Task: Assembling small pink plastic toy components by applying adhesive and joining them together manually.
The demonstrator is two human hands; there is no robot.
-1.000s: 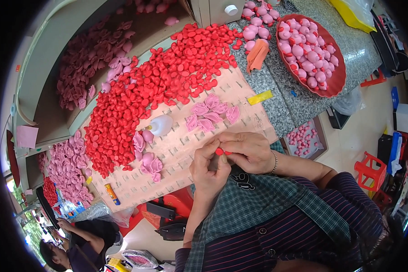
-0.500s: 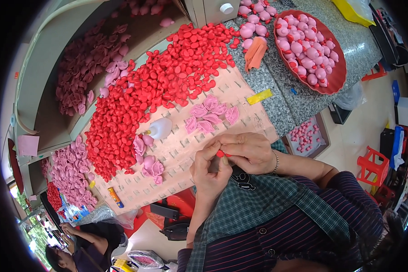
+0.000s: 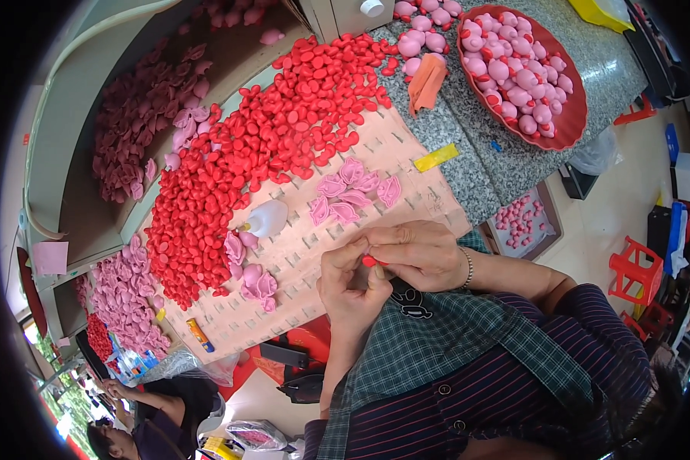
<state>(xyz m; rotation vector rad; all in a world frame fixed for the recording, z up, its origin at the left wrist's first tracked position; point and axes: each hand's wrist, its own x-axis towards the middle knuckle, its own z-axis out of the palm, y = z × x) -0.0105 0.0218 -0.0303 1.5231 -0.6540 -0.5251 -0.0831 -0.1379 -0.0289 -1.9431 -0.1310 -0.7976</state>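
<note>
My left hand (image 3: 350, 290) and my right hand (image 3: 425, 257) meet fingertip to fingertip above the near edge of the mat. Both are closed in a pinch around a small glossy red piece (image 3: 370, 261); most of it is hidden behind the fingers. Just beyond my hands lies a group of pink ruffled pieces (image 3: 353, 192). Left of these stands a white squeeze bottle (image 3: 267, 219), and beside it are pink round pieces with ruffles (image 3: 258, 282). A big heap of small red pieces (image 3: 230, 169) covers the far left of the mat (image 3: 299, 264).
A red scalloped bowl (image 3: 579, 115) of pink balls with red parts stands on the granite counter (image 3: 468, 165). Pink ruffled pieces (image 3: 126, 295) are heaped at left. An orange scrap (image 3: 426, 84), a yellow strip (image 3: 436, 157) and a small tube (image 3: 200, 335) lie about. Another person (image 3: 157, 414) sits lower left.
The view has shifted slightly. My hands stay pinched together, and a little more of the red piece shows between the fingertips. The piles and bottle have not visibly moved.
</note>
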